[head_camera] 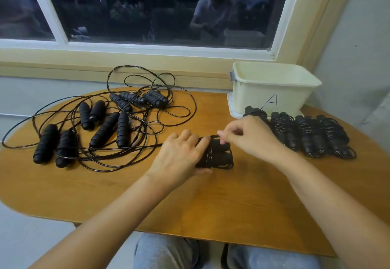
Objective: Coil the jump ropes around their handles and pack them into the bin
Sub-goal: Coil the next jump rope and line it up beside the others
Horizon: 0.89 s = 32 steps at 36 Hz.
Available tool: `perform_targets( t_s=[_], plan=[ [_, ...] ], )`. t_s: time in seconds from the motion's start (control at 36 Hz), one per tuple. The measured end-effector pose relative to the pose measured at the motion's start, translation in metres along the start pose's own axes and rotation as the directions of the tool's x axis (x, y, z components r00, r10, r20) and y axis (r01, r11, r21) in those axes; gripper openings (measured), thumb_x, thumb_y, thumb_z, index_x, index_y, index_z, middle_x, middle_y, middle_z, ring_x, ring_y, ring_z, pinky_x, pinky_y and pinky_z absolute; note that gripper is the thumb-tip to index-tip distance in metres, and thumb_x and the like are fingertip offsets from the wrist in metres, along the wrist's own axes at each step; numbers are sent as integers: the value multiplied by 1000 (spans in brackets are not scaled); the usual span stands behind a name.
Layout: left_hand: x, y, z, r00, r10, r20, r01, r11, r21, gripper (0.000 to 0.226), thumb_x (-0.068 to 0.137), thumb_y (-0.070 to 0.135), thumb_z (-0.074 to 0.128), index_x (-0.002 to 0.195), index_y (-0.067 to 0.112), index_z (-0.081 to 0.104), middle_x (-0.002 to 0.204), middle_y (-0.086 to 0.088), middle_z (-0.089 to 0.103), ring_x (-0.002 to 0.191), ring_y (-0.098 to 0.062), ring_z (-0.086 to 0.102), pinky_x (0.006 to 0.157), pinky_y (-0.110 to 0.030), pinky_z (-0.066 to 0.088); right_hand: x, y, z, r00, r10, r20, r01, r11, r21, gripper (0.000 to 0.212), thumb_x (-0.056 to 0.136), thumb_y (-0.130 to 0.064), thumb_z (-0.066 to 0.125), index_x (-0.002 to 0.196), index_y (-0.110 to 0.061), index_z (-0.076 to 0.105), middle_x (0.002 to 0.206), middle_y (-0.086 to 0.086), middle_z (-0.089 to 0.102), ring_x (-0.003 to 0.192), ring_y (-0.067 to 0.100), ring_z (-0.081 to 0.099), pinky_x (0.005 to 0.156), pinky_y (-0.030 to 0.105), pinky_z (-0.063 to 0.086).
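While your left hand [181,155] grips the handles [225,157] mid-frame, keep the rope [209,156] pinched in your right hand [247,138] taut and lay turns close together.

Left hand [181,155], right hand [249,138]: both bare. Left forearm [118,205] and right forearm [329,201]: uncovered from wrist to frame edge. Loose light grey-blue trousers of soft mottled fabric [166,252] at bottom edge, creased over both knees. Dim reflection in dark window pane [213,13]: figure in pale short-sleeved T-shirt, sleeves ending above elbow.
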<state>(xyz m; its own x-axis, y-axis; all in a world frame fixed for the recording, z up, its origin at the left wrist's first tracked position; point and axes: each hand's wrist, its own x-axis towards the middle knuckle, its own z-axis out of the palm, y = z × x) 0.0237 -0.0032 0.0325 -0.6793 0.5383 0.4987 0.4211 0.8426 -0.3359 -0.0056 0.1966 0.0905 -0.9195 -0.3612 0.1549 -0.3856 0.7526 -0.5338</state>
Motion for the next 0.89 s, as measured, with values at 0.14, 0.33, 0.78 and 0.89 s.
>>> perform_targets(
  t_s=[0.14,0.33,0.78,0.89],
  plan=[
    [1,-6,2,992,-123,22,124,992,-32,78,68,68,57,120,11,64,86,-7,67,80,-28,63,62,-39,50,-25,-6,16,1000,14,13,-13,998,-56,23,99,-38,52,90,-35,73,69,-14,65,62,5,56,61,32,46],
    [6,-11,-2,970,-242,23,243,962,-123,84,66,75,56,122,12,64,86,-6,67,79,-27,63,60,-38,52,-34,0,36,997,37,-70,-31,996,82,22,95,-35,58,80,-27,72,70,-10,70,70,9,65,71,42,55],
    [6,-10,-12,874,-445,195,470,668,-578,107,53,91,45,134,23,59,110,6,71,100,-14,67,75,-26,53,-42,5,68,972,202,-122,-102,827,553,15,90,-24,69,82,-15,78,78,-6,75,79,7,69,78,25,53],
    [9,-9,-17,839,-481,254,508,526,-682,101,53,85,67,134,23,60,114,7,70,104,-7,63,75,-11,42,-43,3,80,951,283,-124,-132,737,663,17,87,-24,74,72,-15,76,75,-4,75,79,14,70,83,37,54]
  ],
)
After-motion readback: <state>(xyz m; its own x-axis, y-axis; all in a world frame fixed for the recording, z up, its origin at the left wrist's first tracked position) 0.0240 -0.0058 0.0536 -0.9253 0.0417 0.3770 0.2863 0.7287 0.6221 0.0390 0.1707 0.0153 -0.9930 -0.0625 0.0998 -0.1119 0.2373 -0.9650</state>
